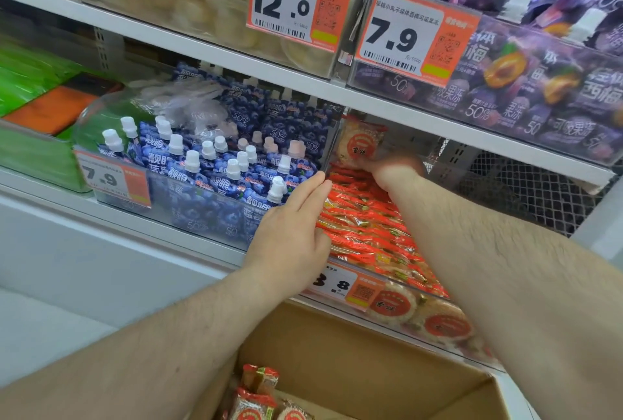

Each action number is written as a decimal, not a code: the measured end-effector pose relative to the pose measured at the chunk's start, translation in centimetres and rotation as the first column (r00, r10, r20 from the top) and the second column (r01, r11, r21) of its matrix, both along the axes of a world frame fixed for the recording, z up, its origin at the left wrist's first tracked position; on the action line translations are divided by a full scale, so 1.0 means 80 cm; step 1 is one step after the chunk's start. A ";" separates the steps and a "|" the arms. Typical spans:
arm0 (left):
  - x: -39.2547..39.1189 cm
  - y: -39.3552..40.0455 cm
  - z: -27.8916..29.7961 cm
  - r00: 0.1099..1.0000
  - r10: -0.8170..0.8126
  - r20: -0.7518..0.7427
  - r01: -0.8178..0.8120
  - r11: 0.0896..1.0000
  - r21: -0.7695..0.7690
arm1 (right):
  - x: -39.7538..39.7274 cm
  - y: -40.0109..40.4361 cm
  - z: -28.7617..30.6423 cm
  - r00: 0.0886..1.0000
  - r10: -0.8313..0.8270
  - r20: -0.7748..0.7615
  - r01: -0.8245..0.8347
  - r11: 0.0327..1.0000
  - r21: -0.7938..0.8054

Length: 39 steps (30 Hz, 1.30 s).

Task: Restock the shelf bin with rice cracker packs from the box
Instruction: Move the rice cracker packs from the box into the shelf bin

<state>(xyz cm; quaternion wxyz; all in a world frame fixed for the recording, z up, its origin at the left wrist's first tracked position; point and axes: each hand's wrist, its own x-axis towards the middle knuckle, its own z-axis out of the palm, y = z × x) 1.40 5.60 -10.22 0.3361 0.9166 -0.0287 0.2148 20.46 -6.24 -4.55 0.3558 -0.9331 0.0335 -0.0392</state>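
Note:
A clear shelf bin (448,305) holds several red rice cracker packs (364,230) stacked on edge. My right hand (394,168) reaches deep into the bin's back and is blurred; it touches an upright rice cracker pack (362,141), grip unclear. My left hand (296,217) lies flat with straight fingers against the bin's left wall, beside the packs. Below, an open cardboard box (354,352) holds a few more cracker packs (256,399).
To the left stands a bin of blue jelly pouches (215,176) with white caps. Above hang shelf bins of yellow jellies (209,1) and purple plum pouches (526,82), with price tags. A wire mesh panel (526,190) lies to the right of the cracker bin.

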 end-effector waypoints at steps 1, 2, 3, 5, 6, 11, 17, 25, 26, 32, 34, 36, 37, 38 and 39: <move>-0.001 0.000 0.001 1.000 -0.006 -0.007 0.006 1.000 -0.010 | -0.008 0.000 0.005 0.999 -0.010 0.031 0.012 0.997 -0.071; -0.002 0.000 0.001 1.000 -0.006 -0.011 0.006 1.000 -0.024 | -0.019 -0.002 0.010 0.999 -0.015 0.047 0.019 0.995 -0.100; -0.004 -0.001 0.001 1.000 0.004 0.003 -0.003 1.000 -0.030 | -0.024 -0.005 0.009 0.997 -0.034 0.075 0.042 0.992 -0.115; -0.011 -0.006 0.001 0.991 0.066 0.113 -0.069 0.997 0.027 | -0.046 -0.018 0.009 0.991 -0.029 0.130 0.045 0.992 -0.118; -0.014 -0.009 0.002 0.977 0.090 0.196 -0.105 0.992 0.068 | -0.060 -0.021 0.010 0.987 -0.029 0.159 0.043 0.996 -0.084; -0.039 -0.021 0.001 0.962 -0.143 0.232 0.107 0.981 0.161 | -0.148 -0.042 -0.007 0.884 0.067 0.462 -0.059 0.998 -0.031; -0.066 -0.030 -0.036 0.947 -0.234 -0.221 0.297 0.899 0.321 | -0.225 -0.081 -0.076 0.347 0.407 0.845 -0.224 0.911 -0.347; -0.079 -0.032 -0.114 0.652 -0.118 -0.749 0.631 0.631 0.451 | -0.283 -0.092 -0.265 0.955 0.297 -0.010 -0.296 0.947 -0.120; -0.078 -0.030 -0.118 0.624 -0.116 -0.773 0.639 0.644 0.420 | -0.279 -0.094 -0.289 0.957 0.228 -0.179 -0.248 0.964 -0.095; -0.074 -0.022 -0.143 0.528 -0.097 -0.844 0.622 0.721 0.306 | -0.285 -0.079 -0.406 0.594 0.021 -0.805 0.017 0.999 0.038; -0.074 -0.022 -0.151 0.502 -0.080 -0.861 0.631 0.715 0.301 | -0.291 -0.074 -0.441 0.499 0.020 -0.866 0.111 0.990 0.087; -0.073 -0.021 -0.157 0.477 -0.080 -0.875 0.627 0.729 0.275 | -0.295 -0.067 -0.471 0.466 0.022 -0.885 0.195 0.972 0.127; -0.072 -0.020 -0.159 0.473 -0.082 -0.877 0.618 0.740 0.264 | -0.298 -0.064 -0.482 0.454 0.031 -0.891 0.192 0.973 0.131; -0.071 -0.019 -0.161 0.472 -0.083 -0.878 0.609 0.751 0.256 | -0.301 -0.061 -0.490 0.441 0.046 -0.896 0.164 0.978 0.131; -0.071 -0.018 -0.162 0.470 -0.085 -0.879 0.601 0.759 0.248 | -0.305 -0.059 -0.497 0.425 0.055 -0.903 0.122 0.986 0.117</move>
